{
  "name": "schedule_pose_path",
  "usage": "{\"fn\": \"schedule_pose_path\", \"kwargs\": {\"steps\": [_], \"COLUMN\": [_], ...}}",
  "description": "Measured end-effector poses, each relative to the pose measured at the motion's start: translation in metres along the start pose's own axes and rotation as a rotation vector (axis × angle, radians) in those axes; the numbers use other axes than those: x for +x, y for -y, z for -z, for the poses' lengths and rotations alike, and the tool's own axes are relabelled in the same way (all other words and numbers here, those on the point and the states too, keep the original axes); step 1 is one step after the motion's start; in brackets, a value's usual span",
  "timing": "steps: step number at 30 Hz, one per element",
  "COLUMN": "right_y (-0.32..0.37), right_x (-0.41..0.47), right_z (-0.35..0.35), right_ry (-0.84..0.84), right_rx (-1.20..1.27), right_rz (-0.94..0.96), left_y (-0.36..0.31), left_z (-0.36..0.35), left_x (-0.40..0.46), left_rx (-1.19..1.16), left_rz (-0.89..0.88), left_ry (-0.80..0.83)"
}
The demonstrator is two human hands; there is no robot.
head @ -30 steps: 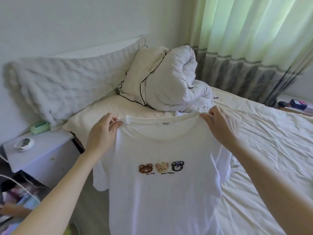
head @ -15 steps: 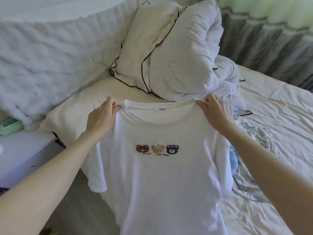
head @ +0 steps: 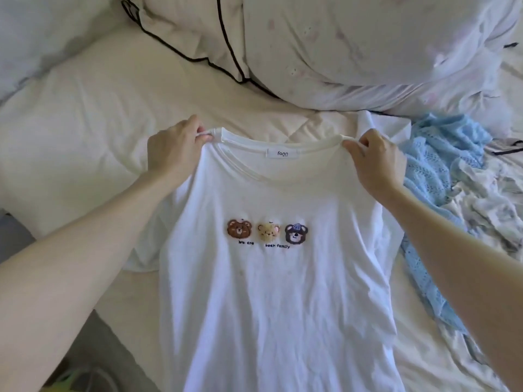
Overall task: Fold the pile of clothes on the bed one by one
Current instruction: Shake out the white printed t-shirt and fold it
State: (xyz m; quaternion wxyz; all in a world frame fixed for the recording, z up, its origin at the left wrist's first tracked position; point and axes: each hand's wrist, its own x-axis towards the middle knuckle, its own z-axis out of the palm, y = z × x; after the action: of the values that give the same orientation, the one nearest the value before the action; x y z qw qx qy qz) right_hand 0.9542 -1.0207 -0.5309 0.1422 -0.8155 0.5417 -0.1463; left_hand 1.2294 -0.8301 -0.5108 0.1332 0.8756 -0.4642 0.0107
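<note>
1. white t-shirt: held spread, front facing up, between the two hands, over the bed; body runs down from the hands to the lower frame edge; whether it lies flat on the bed or hangs just above cannot be told.
2. collar: stretched straight between the hands; small label with lettering at its middle.
3. three bear faces: brown, tan, dark with blue cap; in a row on the chest, below and between the hands, small text beneath.
4. left hand: fingers curled, pinching the shirt's shoulder at the collar's left end.
5. right hand: fingers curled, pinching the shoulder at the collar's right end; the hands are well apart.
6. pale blue knit garment: crumpled on the bed, just beyond the right hand's outer side.
7. pillow with black piping: beyond the left hand.
8. rolled white duvet: beyond the right hand.
</note>
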Motion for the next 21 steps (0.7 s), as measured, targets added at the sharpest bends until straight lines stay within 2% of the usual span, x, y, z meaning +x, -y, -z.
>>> {"fn": "schedule_pose_path", "kwargs": {"steps": [4,8,11,14,15,17,21], "right_y": [-0.001,0.012,0.038,0.071,0.082,0.100,0.112], "right_x": [-0.003,-0.049,-0.105,-0.168,-0.188,-0.224,-0.260], "right_z": [-0.033,-0.059,-0.082,-0.097,-0.100,-0.107,-0.119], "right_ry": [0.072,0.172,0.327,0.456,0.464,0.477,0.577], "right_rx": [-0.073,-0.115,-0.103,-0.033,-0.021,-0.046,-0.099], "right_rz": [0.016,0.091,0.197,0.294,0.325,0.363,0.319], "left_y": [0.013,0.050,0.091,0.128,0.137,0.150,0.172], "left_z": [-0.029,-0.044,-0.047,-0.043,-0.042,-0.040,-0.029], "left_x": [0.001,-0.037,-0.071,-0.099,-0.108,-0.122,-0.126], "left_rx": [-0.034,-0.043,-0.093,-0.283,-0.302,-0.294,-0.430], "left_rz": [0.014,0.082,0.238,0.380,0.374,0.372,0.536], "left_ry": [0.126,0.294,0.390,0.538,0.546,0.456,0.223]}}
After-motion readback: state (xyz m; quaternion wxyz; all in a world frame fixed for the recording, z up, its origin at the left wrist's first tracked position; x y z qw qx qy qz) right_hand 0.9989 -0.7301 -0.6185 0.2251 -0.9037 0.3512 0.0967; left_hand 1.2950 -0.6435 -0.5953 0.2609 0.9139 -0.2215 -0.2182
